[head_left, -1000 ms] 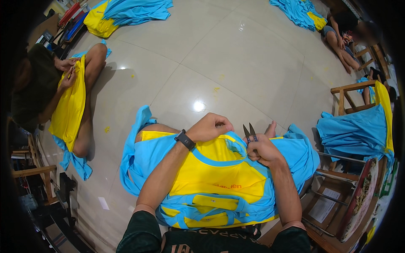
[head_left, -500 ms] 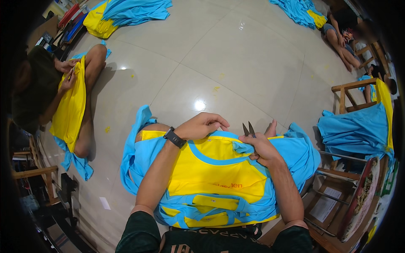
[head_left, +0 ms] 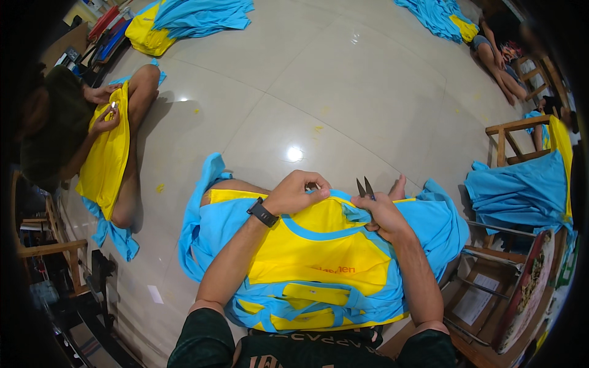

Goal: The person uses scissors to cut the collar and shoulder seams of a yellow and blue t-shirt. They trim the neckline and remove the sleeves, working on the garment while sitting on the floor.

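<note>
A yellow and light-blue shirt [head_left: 319, 251] lies spread across my lap, its blue-trimmed neckline turned away from me. My left hand [head_left: 299, 193], with a dark watch on its wrist, pinches the far blue edge of the neckline between thumb and fingers. In my right hand [head_left: 385, 214] are small dark thread snips [head_left: 365, 188], blades apart and pointing up and away from me. A bunched bit of blue trim sits against that hand's fingers. The snips' handles are hidden in the palm. More shirts of the same colours are layered nearer my body.
At the left a person [head_left: 104, 116] sits on the floor, handling a yellow shirt [head_left: 104, 165]. Shirt piles [head_left: 202, 15] lie farther off. A wooden chair [head_left: 504, 130] draped with shirts stands right, near a metal-framed seat [head_left: 521, 294]. Another person [head_left: 494, 67] sits far right. Yellow scraps [head_left: 318, 129] dot the floor.
My left hand has moved slightly down and its fingers have closed onto the neckline edge. My right hand keeps the snips in nearly the same place. The person at the left has shifted their hands.
</note>
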`<action>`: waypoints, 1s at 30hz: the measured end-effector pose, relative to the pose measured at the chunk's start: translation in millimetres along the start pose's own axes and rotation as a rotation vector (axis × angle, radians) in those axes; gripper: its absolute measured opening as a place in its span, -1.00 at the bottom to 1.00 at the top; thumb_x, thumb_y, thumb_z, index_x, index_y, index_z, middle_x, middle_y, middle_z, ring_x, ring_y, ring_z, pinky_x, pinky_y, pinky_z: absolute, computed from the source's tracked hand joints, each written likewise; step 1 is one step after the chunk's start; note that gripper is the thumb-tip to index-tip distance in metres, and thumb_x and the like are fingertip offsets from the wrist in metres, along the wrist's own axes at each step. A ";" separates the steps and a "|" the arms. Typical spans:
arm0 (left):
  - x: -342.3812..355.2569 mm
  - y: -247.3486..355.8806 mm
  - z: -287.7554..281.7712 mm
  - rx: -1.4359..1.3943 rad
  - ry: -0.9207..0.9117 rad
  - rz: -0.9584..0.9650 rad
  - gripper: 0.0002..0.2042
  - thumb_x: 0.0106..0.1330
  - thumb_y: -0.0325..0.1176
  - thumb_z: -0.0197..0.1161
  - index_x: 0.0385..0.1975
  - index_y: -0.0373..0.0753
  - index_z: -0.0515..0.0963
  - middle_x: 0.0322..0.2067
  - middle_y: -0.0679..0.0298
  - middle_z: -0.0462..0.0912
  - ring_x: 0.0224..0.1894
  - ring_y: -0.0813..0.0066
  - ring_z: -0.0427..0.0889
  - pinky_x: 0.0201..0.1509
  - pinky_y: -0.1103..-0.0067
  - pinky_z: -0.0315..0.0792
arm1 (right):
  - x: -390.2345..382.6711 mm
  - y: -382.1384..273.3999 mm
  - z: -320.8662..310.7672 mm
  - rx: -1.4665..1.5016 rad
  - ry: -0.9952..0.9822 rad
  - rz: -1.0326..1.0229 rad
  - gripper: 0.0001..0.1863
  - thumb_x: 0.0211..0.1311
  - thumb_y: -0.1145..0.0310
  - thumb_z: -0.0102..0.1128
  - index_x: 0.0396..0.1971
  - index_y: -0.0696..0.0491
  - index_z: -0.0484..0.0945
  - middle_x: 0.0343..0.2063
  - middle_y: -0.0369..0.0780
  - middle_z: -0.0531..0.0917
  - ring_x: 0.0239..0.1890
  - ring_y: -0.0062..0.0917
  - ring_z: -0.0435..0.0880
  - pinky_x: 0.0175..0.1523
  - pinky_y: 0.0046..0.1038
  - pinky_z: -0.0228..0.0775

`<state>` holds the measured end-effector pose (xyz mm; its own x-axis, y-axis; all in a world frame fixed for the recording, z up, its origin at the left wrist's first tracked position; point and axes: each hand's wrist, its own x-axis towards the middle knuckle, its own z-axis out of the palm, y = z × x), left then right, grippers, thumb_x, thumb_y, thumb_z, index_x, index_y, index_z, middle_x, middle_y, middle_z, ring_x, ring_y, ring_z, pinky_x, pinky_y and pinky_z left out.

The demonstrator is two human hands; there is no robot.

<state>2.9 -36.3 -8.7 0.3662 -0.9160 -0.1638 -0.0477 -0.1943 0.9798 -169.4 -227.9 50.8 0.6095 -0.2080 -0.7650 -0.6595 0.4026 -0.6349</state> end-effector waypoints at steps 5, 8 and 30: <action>0.9 -2.4 4.0 -0.101 -0.031 -0.024 -0.81 0.49 -0.30 0.26 -0.19 -0.33 0.63 -0.25 0.30 0.70 -0.14 0.55 0.61 0.04 0.52 0.50 | 2.7 1.3 -1.4 -0.104 0.002 -0.006 -0.73 0.43 0.21 0.27 -0.28 0.14 0.58 -0.57 -0.36 0.48 -0.66 -0.71 0.33 -0.58 -0.59 0.04; 1.5 -1.1 3.7 -0.123 -0.033 0.001 -0.81 0.51 -0.29 0.24 -0.18 -0.32 0.61 -0.23 0.32 0.67 -0.14 0.59 0.58 0.02 0.53 0.50 | 2.7 2.5 -1.3 -0.322 0.045 -0.113 -0.63 0.45 0.13 0.26 -0.18 0.20 0.64 -0.53 -0.28 0.58 -0.54 -0.57 0.50 -0.24 -0.48 0.27; -0.5 0.7 3.3 -0.044 0.045 -0.011 -0.78 0.48 -0.28 0.24 -0.16 -0.35 0.62 -0.23 0.24 0.71 -0.11 0.49 0.65 0.08 0.46 0.54 | -22.8 -32.3 30.1 -0.979 0.118 -0.413 -0.63 0.22 0.04 0.48 -0.23 0.05 0.85 -0.55 -0.24 0.79 -0.31 -0.42 0.75 0.49 0.33 -0.81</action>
<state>-0.3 -37.2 -8.4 0.4075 -0.8973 -0.1698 -0.0033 -0.1874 0.9823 -148.8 -209.3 92.0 0.8548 -0.2705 -0.4429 -0.5096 -0.5992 -0.6175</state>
